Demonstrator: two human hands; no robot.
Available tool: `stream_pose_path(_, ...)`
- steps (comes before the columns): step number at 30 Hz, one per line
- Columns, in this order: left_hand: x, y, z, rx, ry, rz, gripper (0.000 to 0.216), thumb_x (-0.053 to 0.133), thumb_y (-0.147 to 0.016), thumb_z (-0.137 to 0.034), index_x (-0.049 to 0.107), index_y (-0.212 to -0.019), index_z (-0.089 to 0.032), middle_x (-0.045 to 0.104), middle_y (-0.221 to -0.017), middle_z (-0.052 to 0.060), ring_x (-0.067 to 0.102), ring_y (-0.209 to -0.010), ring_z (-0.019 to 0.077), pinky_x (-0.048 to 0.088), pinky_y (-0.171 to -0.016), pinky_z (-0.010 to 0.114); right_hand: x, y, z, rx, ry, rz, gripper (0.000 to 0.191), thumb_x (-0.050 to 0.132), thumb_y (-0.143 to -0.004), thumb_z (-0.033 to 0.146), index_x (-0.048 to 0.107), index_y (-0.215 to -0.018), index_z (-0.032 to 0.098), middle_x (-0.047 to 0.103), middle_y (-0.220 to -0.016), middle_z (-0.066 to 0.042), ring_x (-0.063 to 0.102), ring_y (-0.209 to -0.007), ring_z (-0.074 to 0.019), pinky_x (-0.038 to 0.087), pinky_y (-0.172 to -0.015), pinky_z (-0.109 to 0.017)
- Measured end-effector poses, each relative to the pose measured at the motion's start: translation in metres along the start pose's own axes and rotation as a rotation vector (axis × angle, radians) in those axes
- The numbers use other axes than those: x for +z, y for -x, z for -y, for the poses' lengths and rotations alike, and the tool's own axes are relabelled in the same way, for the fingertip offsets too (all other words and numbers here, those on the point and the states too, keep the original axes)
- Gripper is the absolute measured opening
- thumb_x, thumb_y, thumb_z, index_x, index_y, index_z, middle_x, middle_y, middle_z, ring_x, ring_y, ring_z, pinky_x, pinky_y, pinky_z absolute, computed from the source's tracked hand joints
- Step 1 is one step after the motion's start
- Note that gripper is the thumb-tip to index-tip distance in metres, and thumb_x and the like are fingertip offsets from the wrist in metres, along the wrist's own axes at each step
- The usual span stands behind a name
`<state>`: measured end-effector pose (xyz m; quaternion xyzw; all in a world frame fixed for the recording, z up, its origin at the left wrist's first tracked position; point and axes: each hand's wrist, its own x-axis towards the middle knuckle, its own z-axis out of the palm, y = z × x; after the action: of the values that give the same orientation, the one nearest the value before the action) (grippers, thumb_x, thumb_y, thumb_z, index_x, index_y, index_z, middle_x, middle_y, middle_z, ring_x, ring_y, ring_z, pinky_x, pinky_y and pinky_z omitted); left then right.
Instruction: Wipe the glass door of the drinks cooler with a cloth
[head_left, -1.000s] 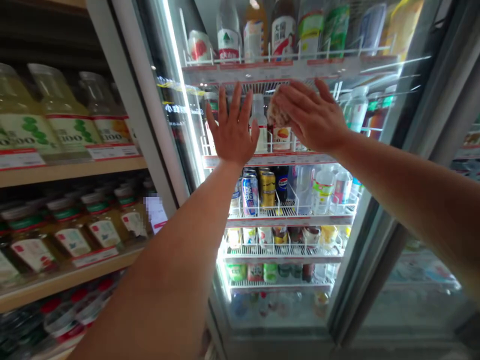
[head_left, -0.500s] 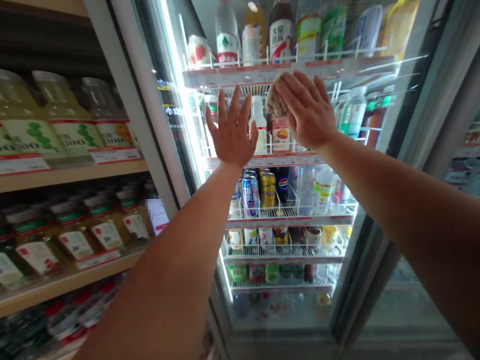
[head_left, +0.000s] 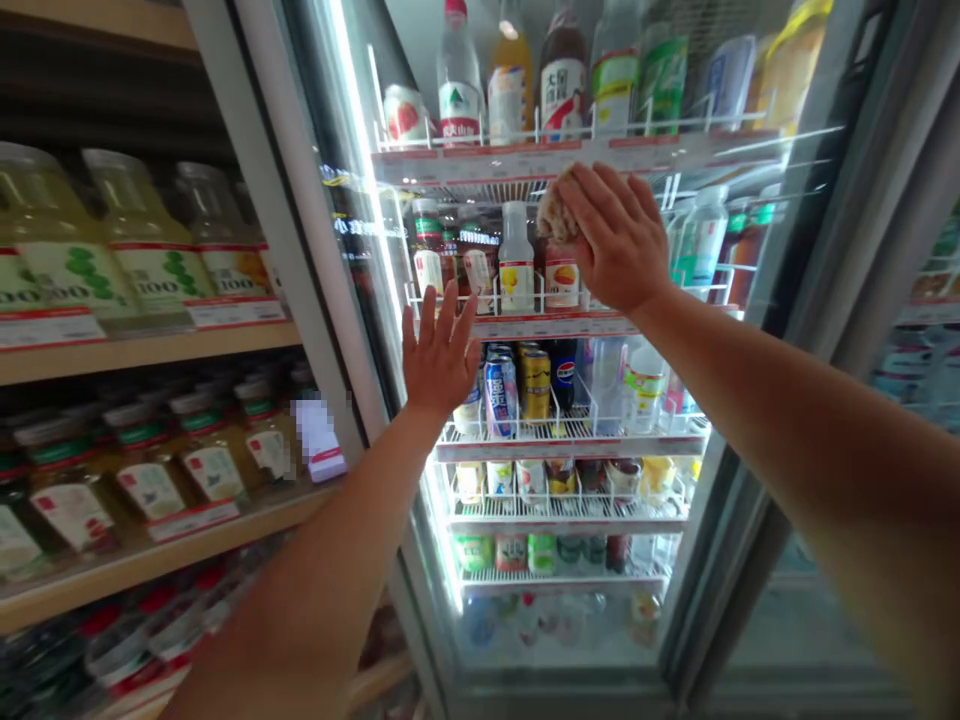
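My right hand (head_left: 619,235) presses a crumpled beige cloth (head_left: 557,210) to the glass door (head_left: 570,640) of a lit drinks fridge, just below the top shelf. Its fingers lie over the cloth, and part of the cloth sticks out on the left. Lower and to the left, my left hand (head_left: 441,352) is held up before the same door with its fingers spread and nothing in it. Whether that palm touches the glass I cannot tell. Behind the glass stand bottles, among them a clear bottle with a yellow-fruit label (head_left: 515,265).
To the left, wooden shelves (head_left: 150,355) hold several juice bottles (head_left: 150,240) and jars (head_left: 214,455). A phone-like device (head_left: 321,440) stands at the shelf's right end. The fridge frame (head_left: 750,520) runs down the right, with another glass door beyond it. Inside are cans (head_left: 535,385) on wire shelves.
My left hand has moved down and a little left, uncovering bottles behind it. My right hand and the cloth sit slightly lower in the picture.
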<state>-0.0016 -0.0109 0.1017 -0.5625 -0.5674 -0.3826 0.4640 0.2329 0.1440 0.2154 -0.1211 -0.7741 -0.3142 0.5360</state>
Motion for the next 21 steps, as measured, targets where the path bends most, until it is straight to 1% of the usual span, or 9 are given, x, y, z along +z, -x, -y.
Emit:
stream_pose_path(2, 0.003, 0.006, -0.001, -0.019, 0.005, -0.01, 0.059, 0.044, -0.099, -0.041, 0.039, -0.157, -0.035, 0.029, -0.167, 0.0, 0.014, -0.159, 0.0254, 0.004, -0.132, 0.057, 0.001, 0.002, 0.002, 0.002, 0.014, -0.014, 0.059, 0.025, -0.103, 0.034, 0.03, -0.161, 0.025, 0.028, -0.17, 0.005, 0.022, -0.159, -0.021, 0.022, -0.13, -0.05)
stream_pose_path(6, 0.003, 0.008, 0.0, -0.018, 0.009, -0.02, 0.059, 0.045, -0.099, -0.038, 0.039, -0.157, -0.035, 0.031, -0.166, -0.001, 0.015, -0.159, 0.0249, 0.003, -0.133, 0.057, 0.002, 0.009, 0.009, 0.025, -0.005, 0.02, 0.059, 0.022, -0.102, 0.036, 0.025, -0.161, 0.039, 0.033, -0.166, 0.015, 0.018, -0.16, -0.0175, 0.022, -0.13, -0.048)
stream_pose_path(9, 0.002, 0.009, 0.001, -0.024, 0.027, -0.022, 0.06, 0.046, -0.097, -0.035, 0.04, -0.157, -0.036, 0.032, -0.166, -0.002, 0.016, -0.159, 0.0257, 0.004, -0.133, 0.057, 0.001, 0.003, 0.008, 0.001, -0.024, 0.065, 0.06, 0.024, -0.101, 0.038, 0.022, -0.161, 0.042, 0.04, -0.162, 0.016, 0.019, -0.159, -0.0201, 0.02, -0.131, -0.052)
stream_pose_path(11, 0.002, 0.009, 0.002, -0.025, 0.031, -0.021, 0.06, 0.047, -0.097, -0.034, 0.039, -0.157, -0.037, 0.033, -0.165, -0.003, 0.016, -0.159, 0.0252, 0.005, -0.133, 0.057, 0.001, -0.012, 0.0, 0.032, -0.036, 0.022, 0.059, 0.025, -0.102, 0.037, 0.025, -0.16, 0.043, 0.039, -0.163, 0.018, 0.021, -0.159, -0.0211, 0.019, -0.131, -0.053)
stream_pose_path(13, 0.002, 0.01, 0.002, -0.017, 0.029, -0.022, 0.06, 0.047, -0.097, -0.034, 0.039, -0.157, -0.037, 0.033, -0.165, -0.003, 0.016, -0.159, 0.024, 0.005, -0.133, 0.055, 0.002, -0.037, -0.011, 0.151, -0.048, -0.094, 0.057, 0.027, -0.102, 0.032, 0.031, -0.158, 0.041, 0.035, -0.165, 0.016, 0.024, -0.157, -0.0199, 0.02, -0.131, -0.051)
stream_pose_path(15, 0.002, 0.01, 0.003, 0.0, 0.03, -0.026, 0.06, 0.047, -0.097, -0.034, 0.039, -0.157, -0.037, 0.033, -0.165, -0.003, 0.016, -0.158, 0.0235, 0.005, -0.133, 0.055, 0.005, -0.064, -0.019, 0.335, -0.044, -0.209, 0.058, 0.031, -0.099, 0.021, 0.035, -0.157, 0.023, 0.037, -0.166, 0.005, 0.028, -0.156, -0.0192, 0.023, -0.131, -0.05)
stream_pose_path(17, 0.002, 0.011, 0.004, 0.012, 0.032, -0.03, 0.061, 0.047, -0.097, -0.033, 0.037, -0.158, -0.036, 0.031, -0.166, -0.002, 0.016, -0.158, 0.0239, 0.006, -0.133, 0.056, 0.008, -0.088, -0.019, 0.479, -0.004, -0.259, 0.059, 0.03, -0.097, 0.013, 0.038, -0.155, 0.013, 0.041, -0.164, -0.003, 0.031, -0.155, -0.0193, 0.025, -0.13, -0.049)
stream_pose_path(19, 0.001, 0.012, 0.005, 0.011, 0.038, -0.028, 0.062, 0.047, -0.097, -0.032, 0.036, -0.158, -0.036, 0.03, -0.166, -0.002, 0.016, -0.158, 0.0242, 0.007, -0.133, 0.056, 0.012, -0.104, -0.007, 0.512, 0.06, -0.273, 0.058, 0.027, -0.098, 0.012, 0.038, -0.154, 0.014, 0.041, -0.165, -0.002, 0.031, -0.155, -0.0197, 0.026, -0.13, -0.05)
stream_pose_path(21, 0.001, 0.012, 0.006, 0.007, 0.049, -0.024, 0.064, 0.048, -0.097, -0.031, 0.035, -0.158, -0.037, 0.03, -0.166, -0.003, 0.016, -0.158, 0.0241, 0.007, -0.133, 0.057, 0.015, -0.112, 0.013, 0.447, 0.137, -0.245, 0.056, 0.024, -0.102, 0.016, 0.034, -0.157, 0.021, 0.036, -0.167, 0.001, 0.027, -0.156, -0.0201, 0.025, -0.131, -0.05)
